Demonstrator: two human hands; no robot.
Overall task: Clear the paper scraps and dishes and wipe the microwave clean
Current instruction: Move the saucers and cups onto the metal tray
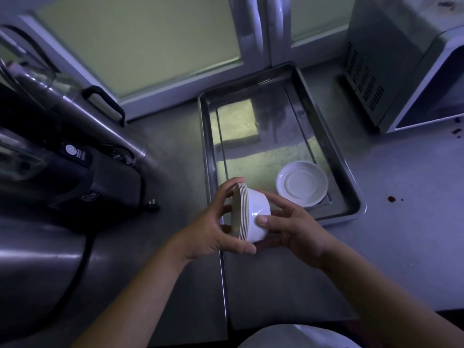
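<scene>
Grey metal table (391,247) fills most of the frame, dim and a little bluish, with a seam running down the middle toward the lower edge. At the center of the frame I hold a stack of bowls (251,214) with both hands; the stack is turned on its side, so the rims face left and the white bottom faces right. My left hand (213,232) is curled around the rim side, with the thumb under the stack and the fingers (227,190) over the top edge. My right hand (293,229) presses on the white bottom side, its fingers spread a little and the thumb flat on the bowl wall, so both hands are clamped on the stack. Just behind the stack, a shallow steel tray (351,187) lies on the table, and a white saucer (302,183) sits in its lower right corner, upright. In the upper right of the frame stands the microwave (401,71), with vent slots on its side. Some dark red spots (390,198) are on the table at the right, near the microwave. A dark machine (82,156) with a black cable fills the left side. Behind the tray there are frosted window panes (140,46).
</scene>
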